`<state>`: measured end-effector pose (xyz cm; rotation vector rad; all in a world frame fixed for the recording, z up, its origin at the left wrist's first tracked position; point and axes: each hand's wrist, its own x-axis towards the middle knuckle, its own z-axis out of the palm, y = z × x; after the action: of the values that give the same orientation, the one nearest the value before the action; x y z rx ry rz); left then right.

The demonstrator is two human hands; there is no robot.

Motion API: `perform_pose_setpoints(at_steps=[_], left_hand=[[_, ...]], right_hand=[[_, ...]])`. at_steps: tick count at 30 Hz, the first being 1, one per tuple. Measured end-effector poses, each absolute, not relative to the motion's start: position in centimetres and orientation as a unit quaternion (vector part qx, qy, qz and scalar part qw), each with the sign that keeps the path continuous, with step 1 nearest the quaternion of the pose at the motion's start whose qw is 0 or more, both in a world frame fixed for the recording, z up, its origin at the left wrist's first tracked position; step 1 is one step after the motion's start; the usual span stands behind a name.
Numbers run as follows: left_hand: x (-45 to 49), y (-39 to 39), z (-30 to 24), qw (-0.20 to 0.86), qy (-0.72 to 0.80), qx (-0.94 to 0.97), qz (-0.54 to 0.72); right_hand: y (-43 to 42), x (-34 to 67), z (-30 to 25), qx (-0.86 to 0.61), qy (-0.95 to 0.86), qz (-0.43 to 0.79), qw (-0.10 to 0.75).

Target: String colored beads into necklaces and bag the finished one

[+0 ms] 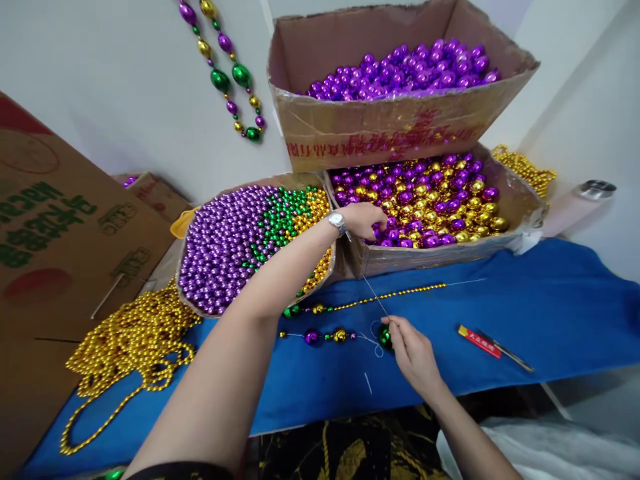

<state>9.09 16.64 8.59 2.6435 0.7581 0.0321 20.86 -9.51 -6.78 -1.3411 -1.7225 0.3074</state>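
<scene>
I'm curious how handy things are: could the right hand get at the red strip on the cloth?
Probably yes: only blue cloth shows between the right hand and the red strip. The hand pinches white thread, though, so it may need to let go first.

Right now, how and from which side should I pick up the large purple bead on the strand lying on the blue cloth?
I'd pinch the large purple bead across its front and back, coming down from the near side. It looks round, and its string runs through it left to right, leaving those faces free. Blue cloth lies in front; another strand lies behind.
</scene>
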Motion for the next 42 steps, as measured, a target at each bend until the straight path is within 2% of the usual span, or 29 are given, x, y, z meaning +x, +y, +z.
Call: perform_pose_setpoints(at_steps=[3, 5, 7, 10, 20, 31, 42], left_hand=[[7.0, 13.0, 8.3, 0.384, 0.247, 0.853, 0.253], [5.3, 9.7, 7.2, 0.545, 0.262, 0.692, 0.394], [3.9, 6.5, 5.7, 0.663, 0.280, 0.522, 0.459], [2.7, 3.1, 3.6, 0.738, 0.301, 0.353, 0.490], [1.8, 0.8, 1.1, 0.746, 0.328, 0.241, 0.528], [1.9, 0.1, 0.5, 0.749, 0.314, 0.220, 0.540], [2.7, -2.1, -1.3, 0.720, 0.299, 0.280, 0.560]], right_hand=[[-9.6, 20.9, -6.5, -0.539, -0.687, 0.122, 0.471], [-9.6, 20.8, -6.4, -0.527, -0.690, 0.107, 0.486], [-9.5, 20.6, -6.4, -0.517, -0.696, 0.093, 0.489], [-9.2, 20.2, -6.3, -0.508, -0.711, 0.081, 0.480], [-9.0, 19.6, -6.8, -0.500, -0.744, 0.061, 0.439], [-9.0, 19.4, -6.8, -0.490, -0.757, 0.039, 0.430], [-9.1, 19.4, -7.2, -0.501, -0.757, 0.027, 0.418]])
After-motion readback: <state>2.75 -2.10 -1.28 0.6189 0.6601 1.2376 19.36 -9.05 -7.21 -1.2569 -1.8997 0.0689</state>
